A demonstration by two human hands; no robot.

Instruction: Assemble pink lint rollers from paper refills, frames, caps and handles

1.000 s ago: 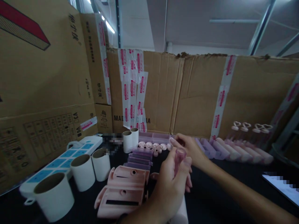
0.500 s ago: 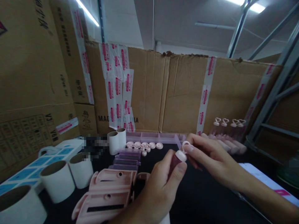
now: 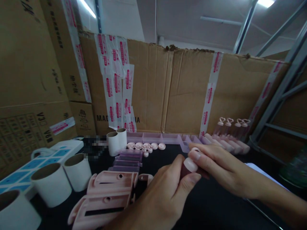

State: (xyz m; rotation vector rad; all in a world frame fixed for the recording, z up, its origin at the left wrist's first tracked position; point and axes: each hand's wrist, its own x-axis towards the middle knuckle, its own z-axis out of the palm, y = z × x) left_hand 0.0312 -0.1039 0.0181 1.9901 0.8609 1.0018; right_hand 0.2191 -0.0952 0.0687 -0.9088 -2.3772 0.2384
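Both hands were closed and nearly together above the black bench point(image 3: 211, 207), right of its middle. The left hand point(image 3: 163, 191) gripped a dark pinkish translucent tube point(image 3: 184, 172), its pale round cap point(image 3: 191, 165) turned upward, and the right hand point(image 3: 223, 169) pinched the small loop above that cap between thumb and fingers. The cap sat at the tube's mouth; whether it was fully seated could not be told, so this piece seemed partway done.

Toward the bench's far right corner, four clear tubes with heart-shaped loops point(image 3: 229, 125) stood upright, each with its top in place, and these looked finished. In front of them, a row of pale pink cylinders point(image 3: 224, 142) lay slanted.

Other parts appeared to be waiting. Loose round pink discs point(image 3: 161, 146) lay in a row near the far edge, in front of the purple trays point(image 3: 153, 138). Nearer, purple translucent pieces point(image 3: 128, 159) lay side by side, and two pink molded shells point(image 3: 105, 203) rested open toward the near edge, separate from the other parts. White cardboard-lined rolls point(image 3: 51, 185) stood along the left side, none of them in hand.
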